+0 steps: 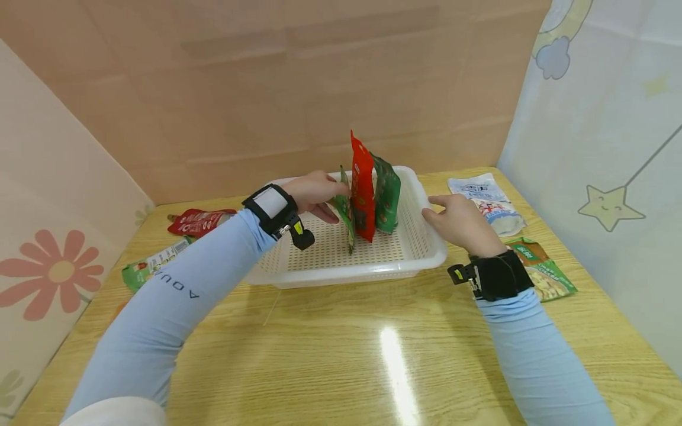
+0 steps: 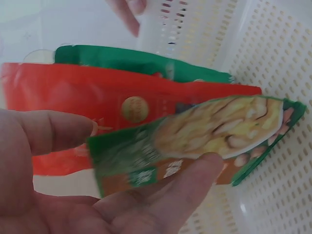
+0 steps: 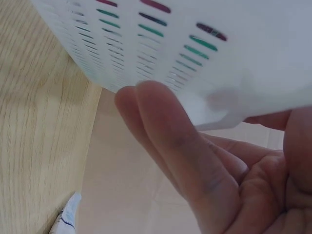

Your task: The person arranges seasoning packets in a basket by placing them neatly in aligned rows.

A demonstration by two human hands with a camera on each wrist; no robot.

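A white perforated basket point(image 1: 421, 251) stands on the wooden table with three snack packets upright in it. My left hand point(image 1: 337, 200) pinches the nearest one, a green packet point(image 1: 347, 220) printed with pale snacks point(image 2: 214, 131), between thumb and fingers point(image 2: 195, 180). Behind it stand a red packet point(image 1: 363, 189) point(image 2: 87, 97) and a dark green packet point(image 1: 387, 198) point(image 2: 131, 61). My right hand point(image 1: 434, 214) grips the basket's right rim point(image 3: 243, 63), thumb on top and fingers point(image 3: 165, 126) curled beneath.
Left of the basket, a red packet point(image 1: 199, 220) and a green-and-white packet point(image 1: 154, 263) lie on the table. To the right lie a white-blue packet point(image 1: 487, 201) and a green packet point(image 1: 546, 275). Panels wall the table at back and sides.
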